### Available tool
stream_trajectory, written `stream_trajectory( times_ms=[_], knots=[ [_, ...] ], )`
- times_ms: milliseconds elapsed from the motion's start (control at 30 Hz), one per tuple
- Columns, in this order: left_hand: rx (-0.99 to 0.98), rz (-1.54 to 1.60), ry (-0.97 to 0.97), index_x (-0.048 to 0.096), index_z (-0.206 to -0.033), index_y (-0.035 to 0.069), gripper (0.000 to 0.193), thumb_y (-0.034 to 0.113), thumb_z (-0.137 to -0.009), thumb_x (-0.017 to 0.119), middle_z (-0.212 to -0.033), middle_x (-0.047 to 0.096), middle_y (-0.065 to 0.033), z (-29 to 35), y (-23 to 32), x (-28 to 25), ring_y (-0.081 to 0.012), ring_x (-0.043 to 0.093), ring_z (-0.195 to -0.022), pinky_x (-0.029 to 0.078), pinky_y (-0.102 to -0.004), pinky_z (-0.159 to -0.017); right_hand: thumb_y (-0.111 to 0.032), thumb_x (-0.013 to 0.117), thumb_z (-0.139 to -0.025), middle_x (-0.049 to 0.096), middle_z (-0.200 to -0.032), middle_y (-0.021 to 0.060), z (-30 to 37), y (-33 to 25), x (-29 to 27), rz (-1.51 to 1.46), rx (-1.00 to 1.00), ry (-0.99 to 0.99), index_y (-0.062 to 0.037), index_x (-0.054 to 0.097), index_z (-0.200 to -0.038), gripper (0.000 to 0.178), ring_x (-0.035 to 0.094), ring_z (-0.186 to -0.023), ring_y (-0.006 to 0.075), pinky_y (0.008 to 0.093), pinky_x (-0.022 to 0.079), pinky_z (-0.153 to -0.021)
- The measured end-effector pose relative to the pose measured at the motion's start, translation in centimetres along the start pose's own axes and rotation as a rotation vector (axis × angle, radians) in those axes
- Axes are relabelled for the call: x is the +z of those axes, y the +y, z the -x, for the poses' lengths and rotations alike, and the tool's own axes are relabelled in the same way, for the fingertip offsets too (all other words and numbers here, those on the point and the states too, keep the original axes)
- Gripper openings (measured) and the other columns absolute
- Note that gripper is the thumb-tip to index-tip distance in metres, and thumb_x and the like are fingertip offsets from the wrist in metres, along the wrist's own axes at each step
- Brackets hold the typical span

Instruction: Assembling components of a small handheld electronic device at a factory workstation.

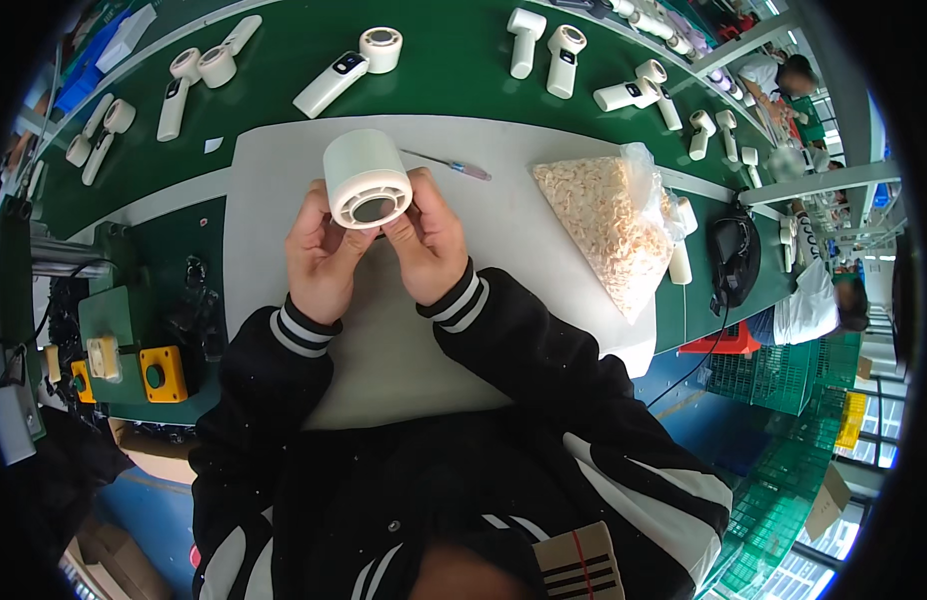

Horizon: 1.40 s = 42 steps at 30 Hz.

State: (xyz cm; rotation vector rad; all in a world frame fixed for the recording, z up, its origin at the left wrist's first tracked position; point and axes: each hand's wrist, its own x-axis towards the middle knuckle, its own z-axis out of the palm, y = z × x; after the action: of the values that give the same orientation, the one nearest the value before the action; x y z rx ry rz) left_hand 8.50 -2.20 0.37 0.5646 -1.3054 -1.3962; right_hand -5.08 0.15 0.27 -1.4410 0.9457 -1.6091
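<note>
Gripping white cylindrical device between left hand and right hand; likely light, stiff, slippery; best held by sidewalls, off spoked end.

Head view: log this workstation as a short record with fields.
left hand: grips the white cylindrical part from the left
right hand: grips the same part from the right
held: white cylindrical part, ringed end tilted toward the person
tool: slim screwdriver, lying beyond the right hand
bag: clear bag of small pale pieces, right
far side: white handheld devices on green surface
left side: yellow button box
</note>
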Motion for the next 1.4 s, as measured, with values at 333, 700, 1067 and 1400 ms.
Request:
stream_trajectory(
  times_ms=[333, 700, 1067, 1400],
  knots=[
    [0.1, -0.552, -0.002, 0.052, -0.129, 0.004, 0.04, 0.015, -0.093, 0.062, -0.123, 0.055, -0.0146, -6.5, -0.1, -0.9, -0.0227, 0.054, -0.108, 0.045, -0.0333, -0.092, -0.029, 0.049, -0.101, 0.052, -0.074, 0.004, -0.8, 0.4, -1.3, 0.054, 0.392, 0.108, -0.0015, 0.054, -0.115, 0.031, 0.047, -0.063, 0.0125, 0.0259, 0.039, -0.057],
    [0.06, -1.607, -0.075, 0.037, -0.141, 0.012, 0.065, 0.02, -0.082, 0.064, -0.127, 0.051, -0.0165, -19.4, -8.9, -3.2, -0.0363, 0.054, -0.108, 0.048, -0.0464, -0.085, -0.027, 0.054, -0.097, 0.055, -0.085, 0.0093, -12.3, 1.4, -12.1, -0.005, 0.725, 0.405, -0.0053, 0.049, -0.132, 0.041, 0.054, -0.065, 0.0186, 0.0309, 0.043, -0.052],
    [0.004, -1.457, 0.203, 0.043, -0.132, 0.011, 0.059, 0.03, -0.08, 0.064, -0.116, 0.052, -0.0185, -24.5, -10.9, -4.5, -0.0381, 0.054, -0.103, 0.048, -0.0496, -0.081, -0.006, 0.045, -0.097, 0.061, -0.105, 0.0111, -4.0, -11.0, -17.5, 0.151, 0.179, 0.237, -0.0037, 0.053, -0.131, 0.035, 0.059, -0.085, 0.0178, 0.0287, 0.049, -0.074],
    [-0.31, -1.657, 0.055, 0.051, -0.115, 0.021, 0.041, 0.017, -0.078, 0.067, -0.117, 0.053, -0.0166, -25.9, -3.7, -19.6, -0.0392, 0.056, -0.106, 0.048, -0.0474, -0.085, -0.009, 0.053, -0.088, 0.069, -0.083, 0.0112, 2.3, -8.3, -29.2, 1.256, 0.417, 0.219, -0.005, 0.066, -0.108, 0.024, 0.062, -0.072, 0.0239, 0.0316, 0.049, -0.066]
  ],
)
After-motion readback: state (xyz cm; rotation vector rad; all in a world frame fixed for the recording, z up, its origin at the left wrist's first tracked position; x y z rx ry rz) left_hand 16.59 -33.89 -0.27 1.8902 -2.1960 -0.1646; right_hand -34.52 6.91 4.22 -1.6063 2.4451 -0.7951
